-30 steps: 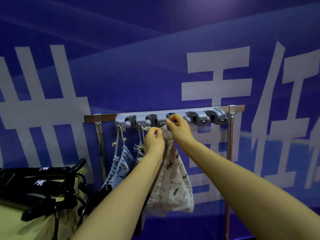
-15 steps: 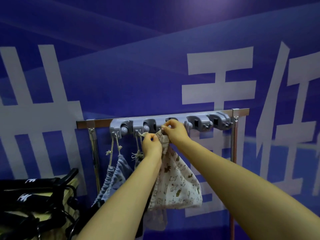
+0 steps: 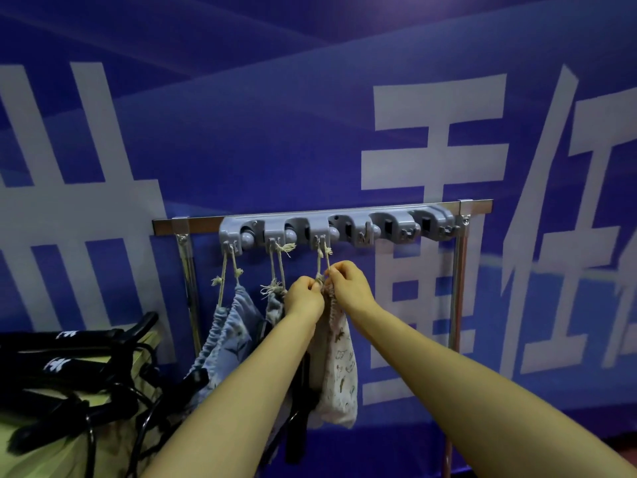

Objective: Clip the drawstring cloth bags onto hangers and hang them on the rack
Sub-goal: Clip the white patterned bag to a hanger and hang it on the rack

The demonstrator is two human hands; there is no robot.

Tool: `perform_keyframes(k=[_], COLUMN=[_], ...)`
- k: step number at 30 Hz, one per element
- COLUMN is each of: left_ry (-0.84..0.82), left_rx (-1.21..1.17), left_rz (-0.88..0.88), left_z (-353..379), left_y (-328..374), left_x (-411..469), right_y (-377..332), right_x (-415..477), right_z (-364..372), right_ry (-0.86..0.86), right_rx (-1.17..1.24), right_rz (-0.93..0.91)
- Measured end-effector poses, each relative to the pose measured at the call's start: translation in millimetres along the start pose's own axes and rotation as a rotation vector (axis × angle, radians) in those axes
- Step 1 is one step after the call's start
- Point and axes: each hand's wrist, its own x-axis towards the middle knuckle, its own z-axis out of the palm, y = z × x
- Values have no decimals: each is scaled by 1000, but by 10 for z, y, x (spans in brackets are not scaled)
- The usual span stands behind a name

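I am watching both hands, lowered from the grey clip rail (image 3: 334,225): left hand (image 3: 305,298) and right hand (image 3: 350,288) are pinching the white printed bag's (image 3: 339,367) drawstring, now hanging below its third clip.

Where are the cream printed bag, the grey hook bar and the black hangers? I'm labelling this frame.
cream printed bag (image 3: 339,370), head view, middle of its cloth body
grey hook bar (image 3: 348,215), head view, top edge
black hangers (image 3: 69,360), head view, stacked arms

Three drawstring cloth bags (image 3: 336,360) hanging, one grey clip rack (image 3: 336,227) with five holders, two hands (image 3: 305,298).
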Motion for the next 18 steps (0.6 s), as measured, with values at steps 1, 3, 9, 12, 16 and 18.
perform_keyframes(k=[1, 3, 9, 12, 16, 18], left_ry=[-10, -17, -81, -50, 42, 89], left_rx=[-12, -38, -155, -236, -180, -174], left_rz=[-4, -10, -54, -45, -41, -52], left_z=[-16, -84, -470, -842, -1480, -1855], left_y=[4, 15, 15, 73, -159, -343], left_x=[-18, -80, -246, -552, -874, -1058], right_y=[-16, -60, -416, -632, -858, -954], right_x=[-29, -119, -466, -664, -1052, -1312], right_z=[-1, 11, 219, 430, 882, 1168], right_ry=[39, 163, 170, 115, -43, -134], right_rx=[-47, -172, -168, -126, -77, -49], right_rz=[-16, -98, -240, -251, -233, -221])
